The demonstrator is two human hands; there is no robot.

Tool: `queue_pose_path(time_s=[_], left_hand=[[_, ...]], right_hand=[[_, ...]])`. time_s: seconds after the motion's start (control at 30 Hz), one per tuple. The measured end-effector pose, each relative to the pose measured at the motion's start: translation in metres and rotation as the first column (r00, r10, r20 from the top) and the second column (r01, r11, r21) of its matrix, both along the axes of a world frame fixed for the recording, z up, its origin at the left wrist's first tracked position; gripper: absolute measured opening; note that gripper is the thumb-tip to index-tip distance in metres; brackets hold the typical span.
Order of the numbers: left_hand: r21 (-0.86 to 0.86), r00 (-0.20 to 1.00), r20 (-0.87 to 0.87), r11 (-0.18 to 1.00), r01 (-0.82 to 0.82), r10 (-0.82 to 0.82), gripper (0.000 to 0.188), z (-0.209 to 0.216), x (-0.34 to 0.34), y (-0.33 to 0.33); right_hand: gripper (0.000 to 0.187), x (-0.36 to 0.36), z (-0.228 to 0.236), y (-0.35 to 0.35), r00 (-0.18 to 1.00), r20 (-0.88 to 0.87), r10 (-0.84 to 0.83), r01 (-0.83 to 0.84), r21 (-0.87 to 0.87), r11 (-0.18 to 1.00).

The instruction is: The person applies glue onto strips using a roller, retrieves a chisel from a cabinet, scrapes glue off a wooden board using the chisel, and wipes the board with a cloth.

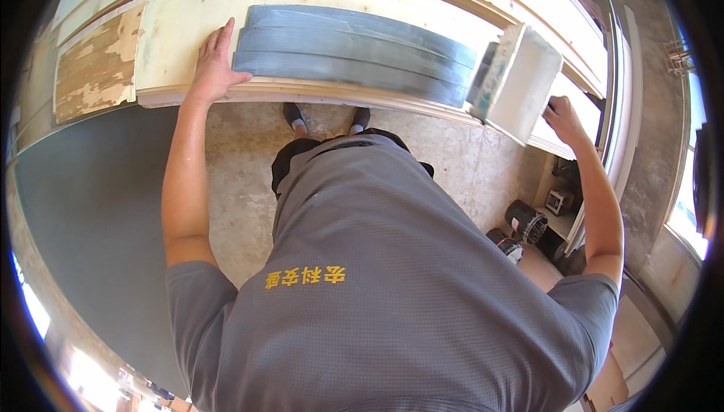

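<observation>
My left hand (214, 63) lies with fingers spread at the left end of a blue-grey panel (354, 46). The panel is made up of long bands side by side, with pale streaks on its surface. Over its right end stands a white, box-shaped tool (526, 84), tilted, with smears on its side and a dark, motion-blurred part along its left. Next to the tool's lower right edge is my right hand (564, 119), fingers curled closed around what seems to be its handle; the grip itself is mostly hidden.
Pale wooden boards (181, 31) lie under and beyond the panel, with a patchy brown board (98, 65) at the far left. A large dark grey sheet (90, 231) stands at my left. Black cylindrical objects (526, 219) sit low on the right, beside a shelf.
</observation>
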State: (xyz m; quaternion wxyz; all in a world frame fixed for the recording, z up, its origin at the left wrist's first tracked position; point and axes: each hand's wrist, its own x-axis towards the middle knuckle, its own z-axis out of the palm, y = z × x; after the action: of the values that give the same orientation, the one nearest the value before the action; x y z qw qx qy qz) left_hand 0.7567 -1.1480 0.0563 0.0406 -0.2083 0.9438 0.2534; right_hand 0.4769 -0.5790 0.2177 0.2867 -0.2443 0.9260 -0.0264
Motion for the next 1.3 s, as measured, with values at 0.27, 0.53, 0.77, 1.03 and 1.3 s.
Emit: queue_pose_path(time_s=[0.27,0.53,0.77,1.03,1.3], left_hand=[[-0.02,1.0,0.019,1.0,0.006,-0.005,0.114,-0.007,-0.002,-0.002],[0.004,1.0,0.026,1.0,0.0,0.0,0.113,-0.002,-0.002,-0.001],[-0.01,0.998,0.055,1.0,-0.004,0.005,0.113,0.002,-0.005,0.001],[0.002,0.998,0.059,1.0,-0.009,0.009,0.111,0.003,-0.005,0.001],[0.002,0.997,0.074,1.0,0.004,-0.004,0.112,0.009,-0.008,0.005]], right_hand=[[0.029,0.011,-0.053,-0.031,0.983,0.146,0.11,-0.087,-0.161,0.983],[0.028,0.003,-0.031,0.036,0.997,0.062,0.051,-0.051,-0.003,0.999],[0.029,0.0,-0.04,0.001,0.968,0.182,0.17,-0.145,-0.146,0.979],[0.032,-0.012,-0.033,0.016,0.982,0.149,0.112,-0.111,-0.016,0.994],[0.038,-0.028,-0.05,-0.054,0.957,0.237,0.167,-0.122,-0.191,0.974]])
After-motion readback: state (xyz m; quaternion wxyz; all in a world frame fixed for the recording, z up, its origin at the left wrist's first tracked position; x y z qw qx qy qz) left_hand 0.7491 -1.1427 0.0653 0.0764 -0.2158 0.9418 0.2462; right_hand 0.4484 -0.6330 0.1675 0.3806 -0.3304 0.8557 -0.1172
